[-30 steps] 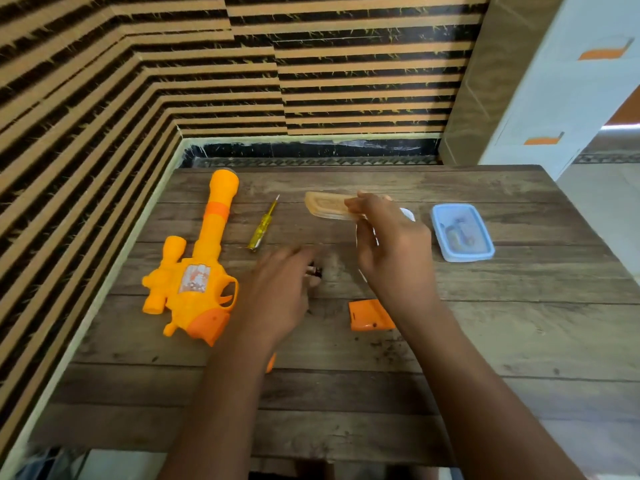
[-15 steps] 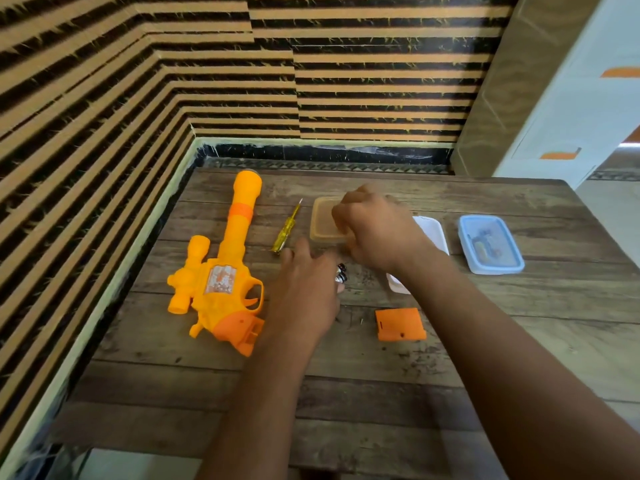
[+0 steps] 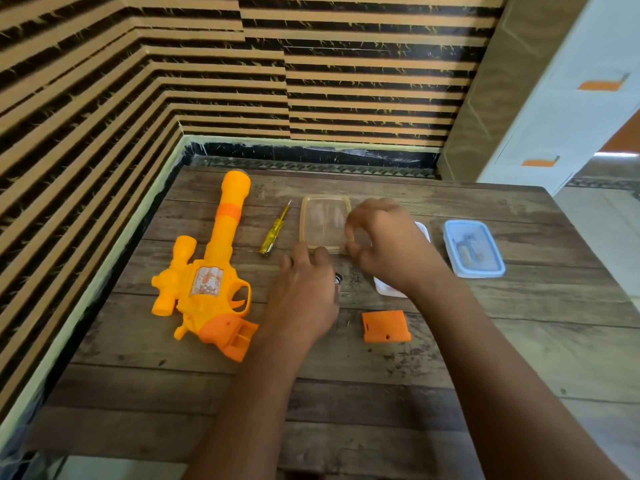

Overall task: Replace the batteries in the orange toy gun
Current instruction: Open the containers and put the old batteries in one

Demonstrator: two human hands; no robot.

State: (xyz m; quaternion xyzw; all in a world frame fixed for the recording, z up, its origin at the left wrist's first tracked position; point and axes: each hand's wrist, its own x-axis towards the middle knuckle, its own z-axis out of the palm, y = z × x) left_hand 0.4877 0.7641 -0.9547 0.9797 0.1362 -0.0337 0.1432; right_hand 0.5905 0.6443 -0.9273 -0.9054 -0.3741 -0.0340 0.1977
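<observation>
The orange toy gun (image 3: 207, 271) lies on its side at the left of the wooden table (image 3: 519, 341), its grip compartment (image 3: 239, 337) uncovered. The orange battery cover (image 3: 386, 325) lies apart, near the table's middle. My left hand (image 3: 304, 296) rests palm down between the gun and the cover. It holds a battery (image 3: 337, 280), of which only the metal end shows at the thumb side. My right hand (image 3: 384, 244) hovers, blurred, with fingers curled and apart at the right edge of a clear tan-rimmed lid (image 3: 323, 223) lying flat.
A yellow screwdriver (image 3: 275, 230) lies between the gun's barrel and the lid. A white container (image 3: 388, 289) sits mostly hidden under my right hand. A closed blue-lidded box (image 3: 472, 247) with small items inside stands to the right. Striped walls border the table's left and far sides.
My right hand carried the clear lid leftward and set it flat beside the screwdriver, then let it go. My left hand stayed in place on the battery.
</observation>
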